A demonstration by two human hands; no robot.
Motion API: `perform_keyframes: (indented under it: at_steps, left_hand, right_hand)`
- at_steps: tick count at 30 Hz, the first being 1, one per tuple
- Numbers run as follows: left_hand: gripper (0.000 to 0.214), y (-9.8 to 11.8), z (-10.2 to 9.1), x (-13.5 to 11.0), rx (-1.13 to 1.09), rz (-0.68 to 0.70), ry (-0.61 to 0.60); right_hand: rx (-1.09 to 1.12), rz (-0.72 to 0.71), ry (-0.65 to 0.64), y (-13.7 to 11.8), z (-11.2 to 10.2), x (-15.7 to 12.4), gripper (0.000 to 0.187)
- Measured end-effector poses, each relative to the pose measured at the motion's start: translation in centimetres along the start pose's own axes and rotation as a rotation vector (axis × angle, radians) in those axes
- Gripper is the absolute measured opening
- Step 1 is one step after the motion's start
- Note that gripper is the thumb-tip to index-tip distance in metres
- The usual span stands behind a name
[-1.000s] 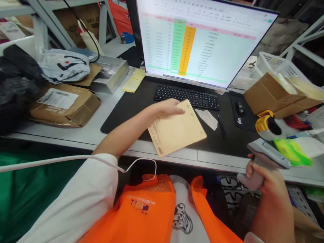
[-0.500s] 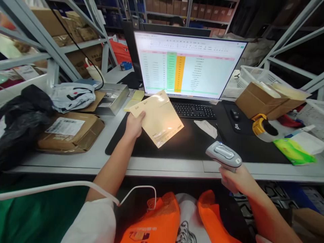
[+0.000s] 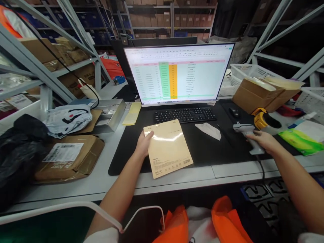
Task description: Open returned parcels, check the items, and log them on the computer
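A flat tan packet [image 3: 167, 146] with a barcode at its lower right lies on the black desk mat [image 3: 202, 145], in front of the keyboard [image 3: 185, 115]. My left hand [image 3: 144, 143] holds the packet's left edge, thumb on top. My right hand [image 3: 260, 140] is closed round a grey handheld barcode scanner [image 3: 245, 130] that rests on the mat's right side, its cable hanging over the desk edge. A monitor [image 3: 177, 72] behind the keyboard shows a spreadsheet with green and orange columns.
A crumpled white paper [image 3: 209, 130] and a pen lie right of the packet. A mouse [image 3: 234, 112], yellow tape dispenser [image 3: 264, 122], cardboard box [image 3: 263, 91] and green pack [image 3: 301, 142] stand at the right. Brown parcels [image 3: 68, 157], a grey bag and a metal tray [image 3: 108, 114] sit left.
My left hand brought the packet down from in front of the screen and laid it on the mat. My right hand moved the scanner from mid-air to the mat's right side.
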State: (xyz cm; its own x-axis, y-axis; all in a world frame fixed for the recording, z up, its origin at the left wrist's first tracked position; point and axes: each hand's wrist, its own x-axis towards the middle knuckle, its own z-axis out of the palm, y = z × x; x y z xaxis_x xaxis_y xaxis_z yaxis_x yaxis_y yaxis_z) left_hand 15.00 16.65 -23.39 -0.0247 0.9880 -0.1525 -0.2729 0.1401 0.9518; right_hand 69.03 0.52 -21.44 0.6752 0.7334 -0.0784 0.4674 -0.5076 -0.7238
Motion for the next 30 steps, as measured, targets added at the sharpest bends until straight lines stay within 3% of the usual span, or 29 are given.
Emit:
perform_keyframes:
  at_steps: [3, 6, 10, 13, 16, 21, 26, 28, 30]
  left_hand:
    - [0.050, -0.5, 0.4, -0.2, 0.082, 0.042, 0.047]
    - [0.043, -0.4, 0.3, 0.2, 0.088, 0.052, 0.058]
    - [0.031, 0.4, 0.0, 0.7, -0.037, 0.034, 0.077]
    - [0.027, 1.0, -0.2, 0.7, -0.086, 0.015, 0.117]
    - [0.033, 1.3, -0.9, 0.6, -0.089, -0.049, 0.059]
    - [0.052, 1.5, -2.3, 0.5, -0.020, -0.116, -0.277]
    - [0.049, 1.7, -0.4, -2.2, 0.061, -0.217, -0.633]
    - [0.044, 2.1, 0.1, -3.8, 0.027, -0.152, -0.615]
    - [0.040, 2.8, -0.5, -5.3, -0.024, -0.052, -0.468]
  right_hand:
    - [-0.151, -0.029, 0.205, 1.3, 1.1, 0.8, 0.042]
    - [-0.265, -0.281, 0.307, -0.7, 4.6, -0.8, 0.051]
    - [-0.333, -0.652, -0.007, -7.5, 12.2, -1.1, 0.043]
    - [-0.383, -0.695, -0.027, -11.9, 17.1, 0.4, 0.048]
    - [-0.430, -0.716, 0.019, -13.6, 20.0, 1.4, 0.053]
    - [-0.510, -0.775, 0.120, -12.9, 21.8, 1.8, 0.046]
    - [-0.443, -0.858, 0.148, -12.3, 21.5, 2.4, 0.056]
    - [-0.377, -0.936, 0.206, -11.7, 21.2, 2.2, 0.059]
    - [-0.326, -1.022, 0.258, -11.1, 20.7, 2.2, 0.059]
